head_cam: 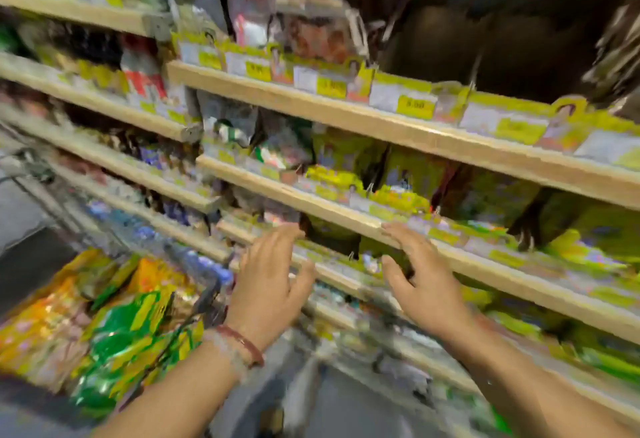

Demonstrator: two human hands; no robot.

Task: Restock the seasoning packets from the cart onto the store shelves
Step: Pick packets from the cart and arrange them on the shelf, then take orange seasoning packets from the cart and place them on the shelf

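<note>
The frame is blurred by motion. Both my hands are raised in front of the wooden shelves [346, 115], which carry rows of hanging seasoning packets. My left hand [268, 285], with a red band on the wrist, has its fingers spread and holds nothing. My right hand [420, 275] is also spread and empty, its fingertips close to the rail of a lower shelf. Yellow-green packets [408, 174] hang just above and behind my hands. The cart [204, 302] at the lower left holds a heap of orange, yellow and green packets [114, 327].
Yellow price tags [415, 105] line the shelf rails. A dark gap [485, 46] with no stock shows on the upper shelf at the right. More shelves with mixed packets run off to the left. Grey floor [20, 223] shows at the far left.
</note>
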